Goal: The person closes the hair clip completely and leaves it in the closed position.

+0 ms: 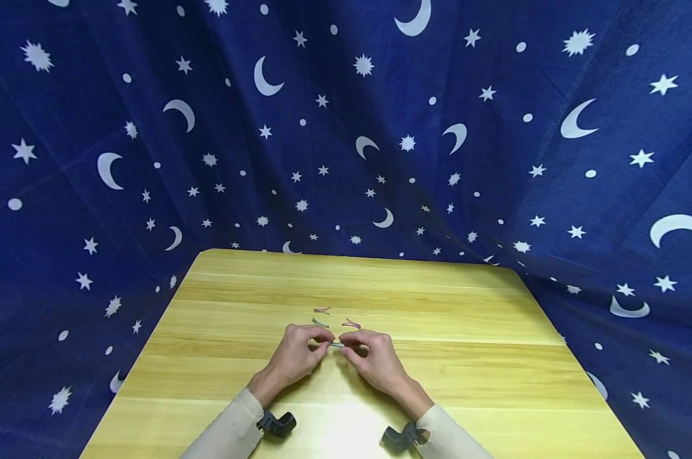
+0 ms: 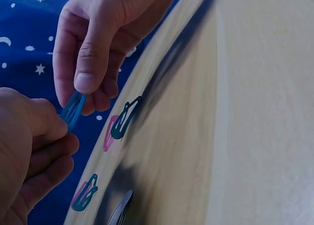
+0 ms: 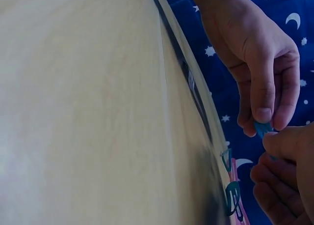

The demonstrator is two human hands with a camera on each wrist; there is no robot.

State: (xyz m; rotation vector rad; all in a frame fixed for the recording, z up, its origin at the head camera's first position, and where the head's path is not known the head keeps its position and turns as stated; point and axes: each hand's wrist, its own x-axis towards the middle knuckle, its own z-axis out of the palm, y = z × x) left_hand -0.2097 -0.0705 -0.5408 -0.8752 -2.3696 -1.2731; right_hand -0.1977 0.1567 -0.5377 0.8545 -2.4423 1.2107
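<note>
A blue snap hair clip [image 2: 73, 109] is held between my two hands, its slim open loop showing in the left wrist view. My left hand [image 1: 299, 347] pinches one end between thumb and fingers. The other end is pinched by my right hand [image 1: 377, 360], its thumb lying along the clip. Fingertips cover both ends, and in the right wrist view only a bit of blue clip [image 3: 262, 128] shows. Just beyond the hands on the table lie a green hair clip [image 1: 320, 323] and a pink hair clip [image 1: 351, 324].
Farther back lies another pinkish clip [image 1: 322, 310]. The left wrist view shows teal clips [image 2: 126, 118] overlapping pink ones, and a shiny narrow piece [image 2: 120, 209] at its lower edge. The wooden table [image 1: 438, 319] ends at a blue star-and-moon curtain [image 1: 346, 127].
</note>
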